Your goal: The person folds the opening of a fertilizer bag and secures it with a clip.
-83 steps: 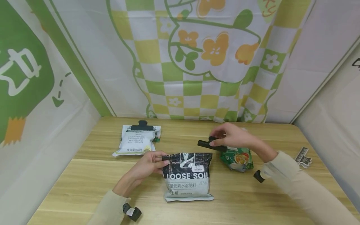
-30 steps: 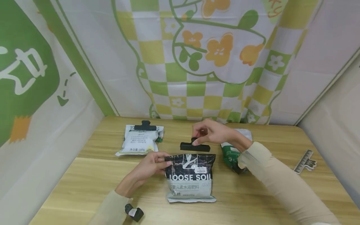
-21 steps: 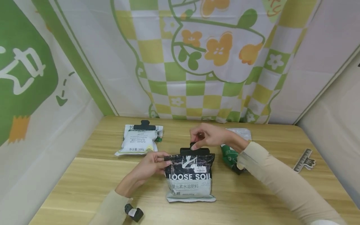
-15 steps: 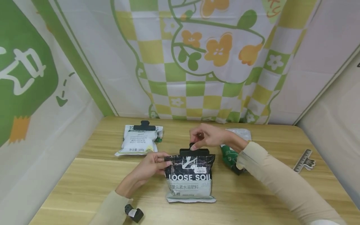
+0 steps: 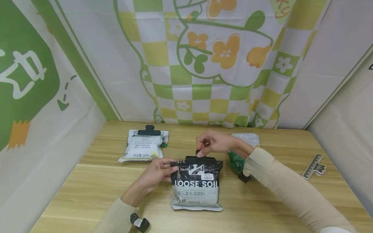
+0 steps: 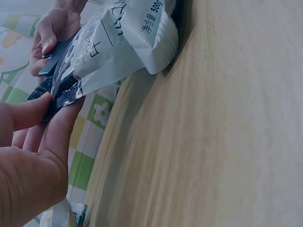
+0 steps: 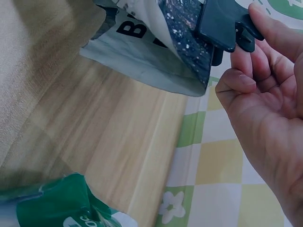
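Observation:
A black and pale grey bag printed "LOOSE SOIL" (image 5: pixel 196 191) stands near the middle of the table. My left hand (image 5: pixel 155 171) pinches its upper left corner, thumb in front and fingers behind, as the left wrist view shows. A wide black bag clip (image 5: pixel 207 160) sits over the bag's top edge. My right hand (image 5: pixel 215 142) holds the clip by its handle between thumb and fingers. In the right wrist view, the clip's long plate (image 7: pixel 217 28) overlaps the dark top of the bag, and the thumb presses its handle from above.
At the back left lies a white bag (image 5: pixel 142 147) with a black clip on its top. A green bag (image 5: pixel 236 160) lies behind my right forearm. Towards the right edge is a clip with a piano-key pattern (image 5: pixel 313 166). A patterned curtain (image 5: pixel 192 100) hangs behind the table.
My right hand has brought the black clip left from beside the green bag, then down onto the soil bag's top edge. My left hand keeps its pinch on the corner.

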Available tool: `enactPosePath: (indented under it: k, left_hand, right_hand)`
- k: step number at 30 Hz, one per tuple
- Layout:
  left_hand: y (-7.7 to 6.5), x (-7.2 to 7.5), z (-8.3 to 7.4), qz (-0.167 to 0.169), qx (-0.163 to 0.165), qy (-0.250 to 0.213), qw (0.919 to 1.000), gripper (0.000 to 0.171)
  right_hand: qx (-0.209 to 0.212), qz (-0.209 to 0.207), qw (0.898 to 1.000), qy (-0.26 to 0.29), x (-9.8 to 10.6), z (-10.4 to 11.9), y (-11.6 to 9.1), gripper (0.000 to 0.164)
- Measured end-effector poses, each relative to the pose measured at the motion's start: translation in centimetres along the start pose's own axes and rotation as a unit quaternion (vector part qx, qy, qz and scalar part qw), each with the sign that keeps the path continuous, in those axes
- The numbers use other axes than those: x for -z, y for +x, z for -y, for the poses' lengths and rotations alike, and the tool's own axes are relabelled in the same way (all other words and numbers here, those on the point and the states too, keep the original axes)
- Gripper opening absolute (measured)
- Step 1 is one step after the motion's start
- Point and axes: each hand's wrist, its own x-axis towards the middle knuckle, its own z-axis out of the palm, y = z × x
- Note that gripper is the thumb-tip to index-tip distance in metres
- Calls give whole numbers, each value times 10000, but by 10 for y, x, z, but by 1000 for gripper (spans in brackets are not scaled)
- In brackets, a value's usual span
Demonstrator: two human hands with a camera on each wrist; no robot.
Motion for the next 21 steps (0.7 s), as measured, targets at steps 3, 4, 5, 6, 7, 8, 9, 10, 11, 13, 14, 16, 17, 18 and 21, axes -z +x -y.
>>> enactPosePath:
  k: [3,4,5,6,7,8,9,10,11,13,14,16,17,18,21]
  left_hand:
    - [0,-1,1,-51,25,-28,10000,30]
    - [0,-1,1,-76,35,-36,10000,30]
    - [0,-1,1,-96,51,-51,9999,30]
    - [0,-1,2,-118,68,-67,9999,30]
    - [1,-2,2,-134,78,-73,9999,30]
    - [1,-2,3,-150,87,-76,9998,31]
    - [1,-2,3,-170,94,-80,9998,31]
    - [1,-2,3,-193,105,-93,9997,31]
    - [1,-2,4,-206,112,-102,9997,30]
    - [1,-3,4,-225,119,-113,9996,30]
    - [1,-3,4,-234,121,-129,9996,30]
    - [1,-3,4,-246,113,-159,9995,29]
    - [1,-3,4,-244,107,-172,9995,29]
    - [1,-3,4,-241,100,-179,9995,29]
    - [1,-3,3,-223,98,-196,9995,29]
  right_hand:
    - [-35,19,10000,-36,-4,-2,1,13]
    - [-46,33,10000,-65,-6,-2,2,12]
    - [-56,53,9999,-89,-8,-3,2,12]
    - [-75,69,9999,-105,-9,-4,3,12]
    - [-83,82,9999,-127,-11,-5,3,12]
    - [-77,81,9998,-141,-12,-6,3,11]
    - [-67,66,9999,-126,-13,-6,3,11]
    - [-59,56,9999,-100,-14,-6,3,11]
    - [-41,46,9999,-85,-14,-6,3,11]
    - [15,23,10000,-61,-15,-6,3,11]
    - [45,17,10000,-59,-15,-6,2,11]
    - [90,-12,9999,-47,-16,-6,2,11]
    - [96,-29,9999,-42,-16,-6,2,11]
    - [94,-47,9999,-33,-17,-6,2,11]
    - [58,-76,9999,-38,-18,-6,2,11]
